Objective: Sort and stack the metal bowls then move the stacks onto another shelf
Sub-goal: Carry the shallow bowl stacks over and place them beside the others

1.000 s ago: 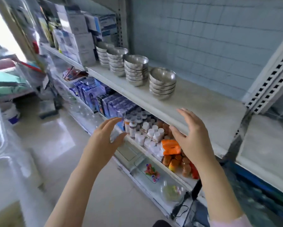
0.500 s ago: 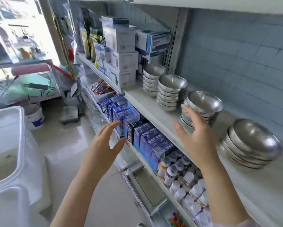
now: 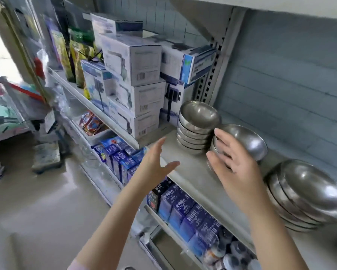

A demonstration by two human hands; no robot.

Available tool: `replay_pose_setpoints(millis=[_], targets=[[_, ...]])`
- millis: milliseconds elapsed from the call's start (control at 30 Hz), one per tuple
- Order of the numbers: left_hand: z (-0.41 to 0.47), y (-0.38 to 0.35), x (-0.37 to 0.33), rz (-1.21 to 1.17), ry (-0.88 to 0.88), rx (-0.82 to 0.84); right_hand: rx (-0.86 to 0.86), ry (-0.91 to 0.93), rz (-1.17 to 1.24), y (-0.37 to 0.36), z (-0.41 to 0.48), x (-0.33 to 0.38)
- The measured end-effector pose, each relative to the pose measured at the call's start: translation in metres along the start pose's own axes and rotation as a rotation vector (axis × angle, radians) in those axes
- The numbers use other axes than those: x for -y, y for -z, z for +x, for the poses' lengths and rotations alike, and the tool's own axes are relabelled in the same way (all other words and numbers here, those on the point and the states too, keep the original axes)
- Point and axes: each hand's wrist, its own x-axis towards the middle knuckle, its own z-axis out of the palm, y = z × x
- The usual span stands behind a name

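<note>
Three stacks of metal bowls stand on the grey shelf (image 3: 193,178). The left stack (image 3: 198,125) sits by the white boxes, a middle stack (image 3: 245,141) stands just right of it, and a right stack (image 3: 304,193) is nearest me. My right hand (image 3: 235,168) is spread with straight fingers against the front of the middle stack, hiding its lower bowls. Fingers extended, my left hand (image 3: 154,165) hovers over the shelf's front edge, left of the stacks, touching nothing.
White product boxes (image 3: 136,82) are piled on the same shelf just left of the bowls. Blue boxes (image 3: 185,211) and small bottles (image 3: 230,252) fill the shelf below. A perforated upright (image 3: 212,75) rises behind the left stack. Open floor lies to the left.
The view has swung left and closer to the bowls. Both hands rose; my right hand moved from the third stack over to the second stack, and my left hand came up to the shelf edge.
</note>
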Motion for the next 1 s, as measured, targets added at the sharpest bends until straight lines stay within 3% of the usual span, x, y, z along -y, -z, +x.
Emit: replay_pose_setpoints(millis=[267, 433, 633, 1000], targets=[[0.117, -0.018, 0.020, -0.266, -0.110, 0.345, -0.255, -0.103, -0.026, -0.043, 0.011, 0.021], [0.132, -0.004, 0.032, -0.314, -0.209, 0.439, -0.395, -0.211, -0.064, -0.076, 0.006, 0.019], [0.139, 0.028, 0.055, -0.313, -0.245, 0.621, -0.377, -0.424, -0.100, -0.110, 0.020, -0.014], [0.122, 0.056, 0.055, -0.341, -0.291, 0.615, -0.537, -0.308, 0.127, -0.138, 0.042, -0.010]])
